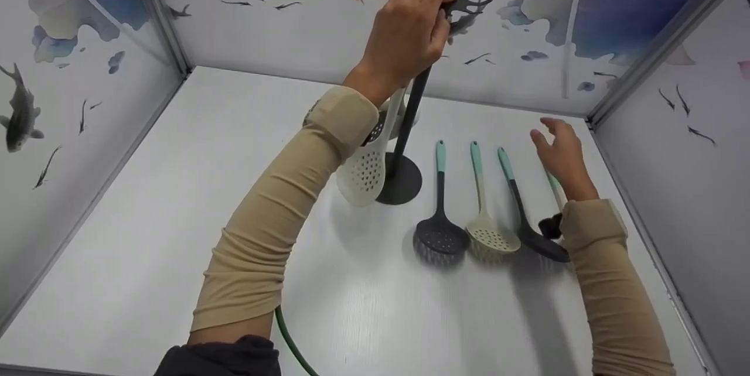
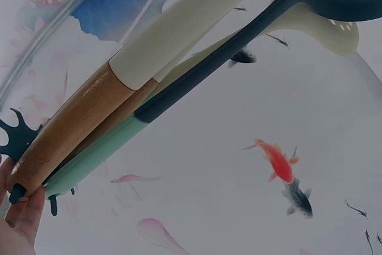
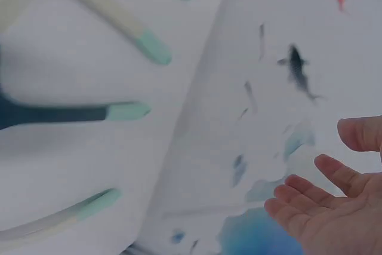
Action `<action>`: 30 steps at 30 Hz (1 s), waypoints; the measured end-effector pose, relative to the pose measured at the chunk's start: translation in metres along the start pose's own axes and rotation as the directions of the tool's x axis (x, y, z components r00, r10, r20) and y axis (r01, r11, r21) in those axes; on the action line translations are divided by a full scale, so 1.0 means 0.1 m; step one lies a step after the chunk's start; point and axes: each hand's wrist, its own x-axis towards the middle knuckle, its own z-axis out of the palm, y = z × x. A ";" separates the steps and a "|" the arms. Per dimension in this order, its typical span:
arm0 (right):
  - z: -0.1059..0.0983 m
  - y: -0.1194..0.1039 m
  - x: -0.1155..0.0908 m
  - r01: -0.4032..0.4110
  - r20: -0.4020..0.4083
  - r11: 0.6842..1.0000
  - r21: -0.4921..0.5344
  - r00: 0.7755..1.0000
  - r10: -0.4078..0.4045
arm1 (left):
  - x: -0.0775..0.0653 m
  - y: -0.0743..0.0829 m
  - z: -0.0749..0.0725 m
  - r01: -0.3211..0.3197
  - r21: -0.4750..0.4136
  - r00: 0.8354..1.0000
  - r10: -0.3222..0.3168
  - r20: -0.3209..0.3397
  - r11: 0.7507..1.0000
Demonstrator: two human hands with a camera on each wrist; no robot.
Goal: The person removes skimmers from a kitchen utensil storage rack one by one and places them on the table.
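At the top of a black utensil stand (image 1: 415, 101), my left hand (image 1: 404, 30) grips the hub, its fingers curled beside the hooks. In the left wrist view, its fingertips touch the hooked end of a wooden handle (image 2: 77, 123); a mint-handled dark slotted utensil (image 2: 203, 76) hangs beside it. A white slotted spoon (image 1: 362, 175) hangs low on the stand, partly behind my sleeve. Over at the right, my right hand (image 1: 563, 153) hovers with loosely spread fingers and holds nothing. Below it lies a mint-handled utensil (image 1: 553, 184), mostly hidden by my wrist and sleeve.
A black skimmer (image 1: 441, 235), a cream skimmer (image 1: 493, 236) and a black ladle-like utensil (image 1: 542, 242) lie side by side on the white table (image 1: 363, 306). Printed panels wall the table at the back and sides. A green cable (image 1: 290, 341) runs near my left arm.
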 end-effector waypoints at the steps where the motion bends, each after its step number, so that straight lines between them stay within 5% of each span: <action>1: 0.01 -0.16 0.02 0.034 -0.020 0.999 0.026 0.999 -0.034 | 0.00 0.00 0.00 0.001 0.003 1.000 -0.001 -0.003 1.000; 4: 0.02 -0.63 0.05 0.150 -0.078 0.983 0.107 0.987 -0.142 | -0.01 0.00 0.00 0.000 0.008 1.000 0.000 -0.007 1.000; 8: 0.02 -1.25 0.05 0.313 -0.177 0.926 0.210 0.944 -0.279 | -0.02 0.00 0.00 -0.004 0.012 1.000 0.004 0.000 1.000; 11: 0.04 -1.63 0.06 0.474 -0.270 0.858 0.196 0.868 -0.418 | -0.03 0.00 0.00 -0.001 0.018 1.000 0.001 0.003 1.000; 15: 0.06 -1.96 0.14 0.612 -0.312 0.791 0.024 0.756 -0.575 | -0.02 0.00 0.00 -0.002 0.029 1.000 0.002 0.006 1.000; 17: 0.07 -2.06 0.20 0.627 -0.310 0.778 -0.037 0.733 -0.606 | -0.02 0.00 0.01 -0.010 0.035 1.000 0.010 0.004 0.999; 21: 0.13 -2.15 0.31 0.633 -0.300 0.771 -0.070 0.724 -0.622 | -0.02 0.00 0.02 -0.016 0.023 1.000 0.016 -0.010 1.000; 27: 0.17 -2.18 0.33 0.560 -0.288 0.815 -0.151 0.764 -0.578 | -0.03 0.00 0.04 -0.036 0.024 0.998 0.037 -0.042 0.999; 30: 0.19 -2.21 0.36 0.562 -0.314 0.808 -0.173 0.747 -0.587 | -0.05 -0.03 0.04 -0.048 0.044 0.997 0.051 -0.055 0.998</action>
